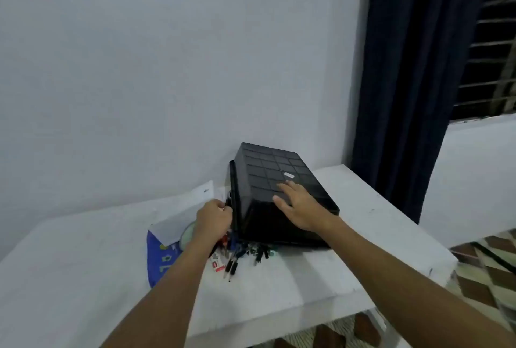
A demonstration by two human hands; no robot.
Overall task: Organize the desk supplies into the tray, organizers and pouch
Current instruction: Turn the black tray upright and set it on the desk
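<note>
The frame is blurred, and the small supplies are hard to tell apart. A black tray (pixel 279 180) stands upside down and tilted on the white table (pixel 321 278), near the wall, its ribbed bottom facing up. Pens (pixel 237 258) and small bits spill from under its near edge, mostly hidden. The right hand (pixel 300 205) lies flat, fingers straight, on the tray's bottom. The left hand (pixel 213 220) curls round the tray's left rim. A blue pouch (pixel 160 261) and white paper (pixel 181 208) lie left of it. Bare tabletop lies on either side.
</note>
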